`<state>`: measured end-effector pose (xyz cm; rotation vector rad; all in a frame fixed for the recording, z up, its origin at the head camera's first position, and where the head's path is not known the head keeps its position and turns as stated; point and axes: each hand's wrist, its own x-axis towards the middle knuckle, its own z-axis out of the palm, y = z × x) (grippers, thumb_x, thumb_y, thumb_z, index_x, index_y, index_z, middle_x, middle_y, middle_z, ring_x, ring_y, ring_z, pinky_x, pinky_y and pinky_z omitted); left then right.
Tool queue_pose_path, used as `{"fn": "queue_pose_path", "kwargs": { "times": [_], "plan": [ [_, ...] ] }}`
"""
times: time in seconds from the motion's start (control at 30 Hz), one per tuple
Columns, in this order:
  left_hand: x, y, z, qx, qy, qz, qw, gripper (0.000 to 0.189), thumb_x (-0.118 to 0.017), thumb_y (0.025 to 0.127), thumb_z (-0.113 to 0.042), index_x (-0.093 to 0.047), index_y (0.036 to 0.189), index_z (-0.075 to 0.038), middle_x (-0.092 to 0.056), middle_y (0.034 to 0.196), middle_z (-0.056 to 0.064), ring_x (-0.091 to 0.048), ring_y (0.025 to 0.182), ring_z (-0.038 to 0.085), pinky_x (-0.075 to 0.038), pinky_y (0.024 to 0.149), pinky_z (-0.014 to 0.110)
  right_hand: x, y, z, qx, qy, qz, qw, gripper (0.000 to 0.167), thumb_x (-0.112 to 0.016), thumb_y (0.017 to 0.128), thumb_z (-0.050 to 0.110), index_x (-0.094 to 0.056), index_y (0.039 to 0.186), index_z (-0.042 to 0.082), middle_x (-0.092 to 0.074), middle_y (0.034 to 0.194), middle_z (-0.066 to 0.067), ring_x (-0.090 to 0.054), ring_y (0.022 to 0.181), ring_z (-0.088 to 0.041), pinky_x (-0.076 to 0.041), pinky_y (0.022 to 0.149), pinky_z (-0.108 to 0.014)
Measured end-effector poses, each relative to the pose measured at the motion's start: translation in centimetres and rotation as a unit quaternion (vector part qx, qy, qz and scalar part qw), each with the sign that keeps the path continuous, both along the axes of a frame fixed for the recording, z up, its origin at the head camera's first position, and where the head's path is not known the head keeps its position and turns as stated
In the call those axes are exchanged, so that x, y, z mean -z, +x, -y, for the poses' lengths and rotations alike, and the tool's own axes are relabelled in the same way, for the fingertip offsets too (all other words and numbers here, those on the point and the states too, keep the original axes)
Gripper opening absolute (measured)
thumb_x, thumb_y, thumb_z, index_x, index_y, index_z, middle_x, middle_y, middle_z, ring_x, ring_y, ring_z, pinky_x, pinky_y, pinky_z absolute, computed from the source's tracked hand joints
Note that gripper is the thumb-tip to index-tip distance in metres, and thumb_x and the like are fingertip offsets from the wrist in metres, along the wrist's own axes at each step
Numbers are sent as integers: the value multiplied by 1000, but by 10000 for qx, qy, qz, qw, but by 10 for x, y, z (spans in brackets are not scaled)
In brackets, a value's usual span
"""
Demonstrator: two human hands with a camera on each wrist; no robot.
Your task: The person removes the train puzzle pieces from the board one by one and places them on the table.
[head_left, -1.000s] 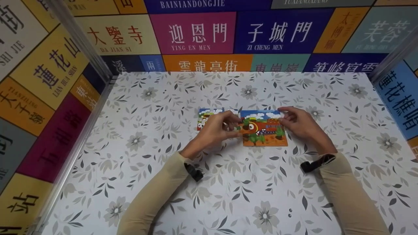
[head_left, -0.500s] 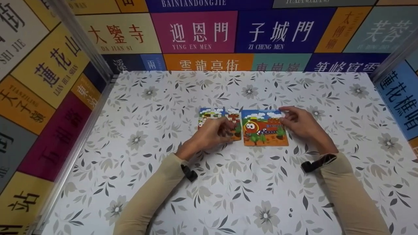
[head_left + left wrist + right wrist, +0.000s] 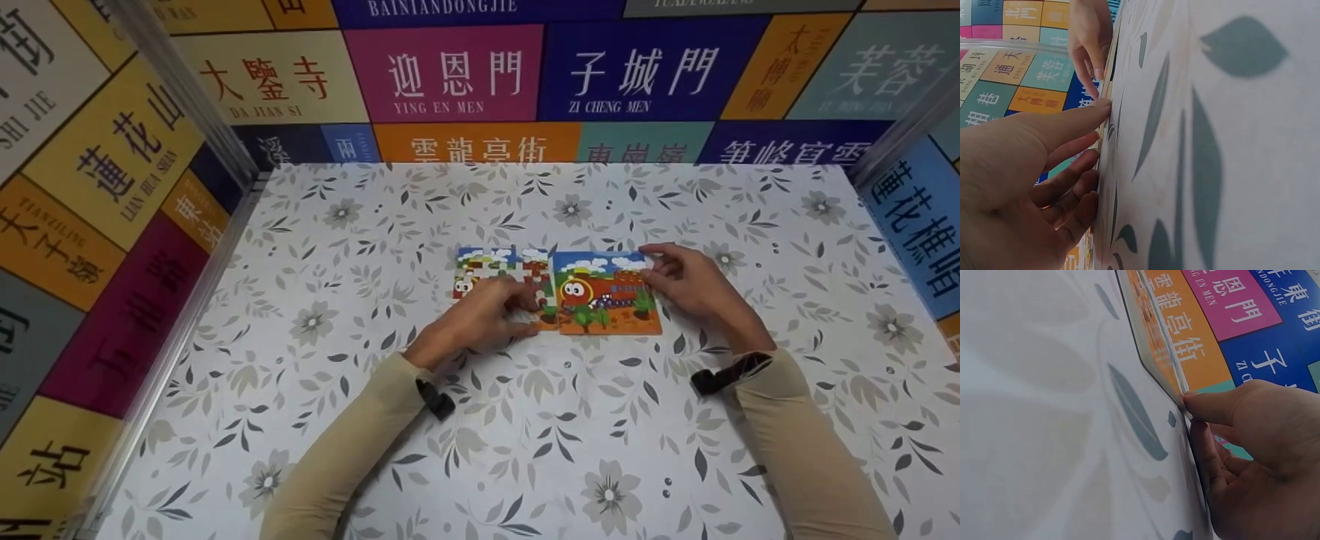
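Note:
A partly covered jigsaw puzzle with a cartoon train scene lies flat on the table. Against its right side is a square picture card showing a red train with big eyes. My left hand is over the puzzle's lower part, its thumb and bent fingers around a jigsaw piece at the lower right; the hand hides much of the puzzle. At the card's upper right corner, my right hand pinches the edge with thumb and index finger. In the right wrist view, the right thumb touches the card's corner.
The table wears a white cover with grey leaves and flowers. Panels with coloured blocks and large characters stand behind it and along the left side. A black strap circles the left sleeve; another is on the right.
My left hand has shifted left from the card's edge onto the puzzle, uncovering the train's face. The piece at its fingertips now sits in the puzzle's lower right. My right hand stays put.

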<state>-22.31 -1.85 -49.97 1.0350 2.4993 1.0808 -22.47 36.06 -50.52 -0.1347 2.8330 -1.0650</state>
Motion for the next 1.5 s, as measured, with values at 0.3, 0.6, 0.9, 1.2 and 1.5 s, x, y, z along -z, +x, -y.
{"fn": "queue_pose_path", "kwargs": {
  "times": [0.3, 0.6, 0.9, 1.2, 1.5],
  "plan": [
    [0, 1, -1, -197, -147, 50, 9997, 27, -89, 93, -28, -79, 111, -12, -75, 106, 1, -70, 95, 16, -58, 84, 31, 1, 0, -1, -45, -16, -58, 10000, 50, -67, 109, 32, -59, 155, 14, -69, 114, -13, -66, 104, -23, -50, 87, -28],
    [-2, 3, -1, -320, -229, -12, 9992, 32, -87, 95, -34, -75, 113, -10, -71, 103, 4, -67, 92, 19, -55, 79, 31, -2, 0, 0, -62, -6, -44, 10000, 50, -66, 110, 30, -58, 156, 13, -68, 116, -15, -67, 107, -26, -49, 86, -22],
    [-3, 4, 0, -412, -380, -44, 9984, 32, -88, 93, -36, -77, 111, -12, -71, 101, 3, -65, 87, 17, -53, 76, 30, 0, 1, -1, -118, -133, 1, 9998, 52, -66, 109, 33, -58, 156, 12, -69, 116, -15, -67, 108, -26, -48, 82, -16],
    [-6, 4, 1, -435, -419, 15, 9982, 38, -89, 92, -37, -75, 116, -11, -69, 102, 3, -64, 89, 16, -54, 77, 31, -1, -2, -1, -8, -54, 111, 9999, 51, -66, 110, 33, -57, 157, 16, -67, 119, -14, -65, 110, -26, -50, 90, -28],
    [-12, 6, -6, 223, -226, -168, 9994, 57, -92, 89, -37, -69, 132, -8, -71, 115, 6, -66, 103, 21, -55, 89, 33, -2, 0, 0, -22, -110, 99, 9999, 51, -67, 109, 32, -57, 157, 16, -68, 119, -14, -66, 109, -25, -51, 88, -24]
  ]
}}
